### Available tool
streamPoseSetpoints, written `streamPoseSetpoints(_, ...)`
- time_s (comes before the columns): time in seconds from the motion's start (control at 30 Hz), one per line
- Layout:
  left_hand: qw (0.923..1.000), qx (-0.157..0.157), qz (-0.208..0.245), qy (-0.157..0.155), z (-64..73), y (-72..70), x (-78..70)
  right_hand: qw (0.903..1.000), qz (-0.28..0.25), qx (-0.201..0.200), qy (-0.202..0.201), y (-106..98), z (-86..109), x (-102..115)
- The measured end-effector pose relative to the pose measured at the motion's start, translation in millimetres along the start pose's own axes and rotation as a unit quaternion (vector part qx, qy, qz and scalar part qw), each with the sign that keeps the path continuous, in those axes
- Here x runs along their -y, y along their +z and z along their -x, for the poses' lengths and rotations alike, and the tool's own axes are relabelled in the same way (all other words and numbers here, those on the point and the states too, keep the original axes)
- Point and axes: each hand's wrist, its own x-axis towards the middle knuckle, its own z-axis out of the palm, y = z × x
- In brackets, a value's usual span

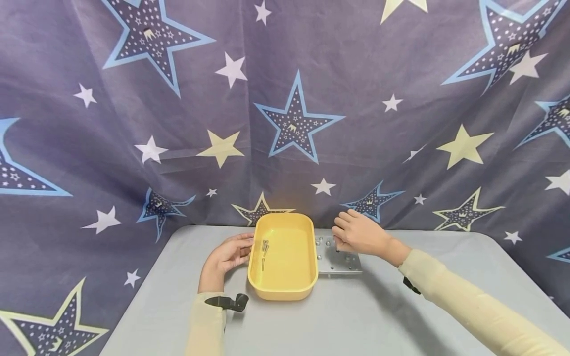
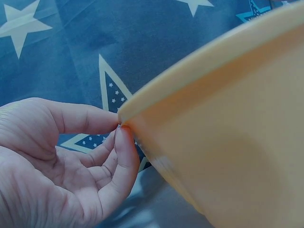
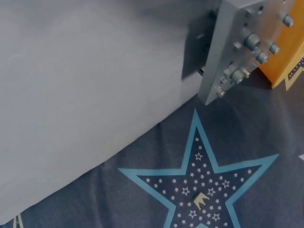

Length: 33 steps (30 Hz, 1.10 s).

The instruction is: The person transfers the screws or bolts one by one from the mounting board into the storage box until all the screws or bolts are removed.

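A yellow plastic tray (image 1: 285, 257) stands on the table, its rim (image 2: 166, 90) pinched at the left side between the thumb and fingers of my left hand (image 1: 231, 253). Several small screws (image 1: 264, 247) lie inside it, toward its left wall. Right of the tray is a grey metal plate (image 1: 340, 264) with holes and several bolts (image 3: 251, 42) standing out of its face. Over the plate's far part, my right hand (image 1: 361, 234) is bent with fingers curled downward. Its fingertips are hidden, and I cannot tell whether they hold anything.
A pale grey cloth covers the table (image 1: 356, 316). Behind it and at the sides hangs a dark curtain (image 1: 285, 178) printed with stars. A black strap (image 1: 229, 302) with a small mount sits on the left sleeve.
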Motion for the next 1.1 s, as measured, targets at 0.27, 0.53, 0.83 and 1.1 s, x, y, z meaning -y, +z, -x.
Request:
streamPoseSetpoints(0.27, 1.0, 0.001, -0.005, 0.001, -1.5, -0.6, 1.1, 0.9997, -0.004, -0.025, 0.001, -5.3, -4.6, -2.9)
streamPoseSetpoints(0.53, 1.0, 0.004, -0.006, 0.002, -2.0, -3.1, 1.9, 0.9998, 0.001, -0.021, -0.001, -3.7, -5.2, -2.1)
streamPoseSetpoints(0.83, 1.0, 0.007, -0.005, 0.001, -0.9, -3.3, 3.0, 0.9997, -0.006, -0.025, 0.005, 0.0, -8.5, 0.4)
streamPoseSetpoints(1.1, 0.9999, 0.012, -0.004, 0.002, -3.2, -3.3, 3.9, 0.9992, -0.021, -0.031, 0.017, 0.3, -16.4, 1.5)
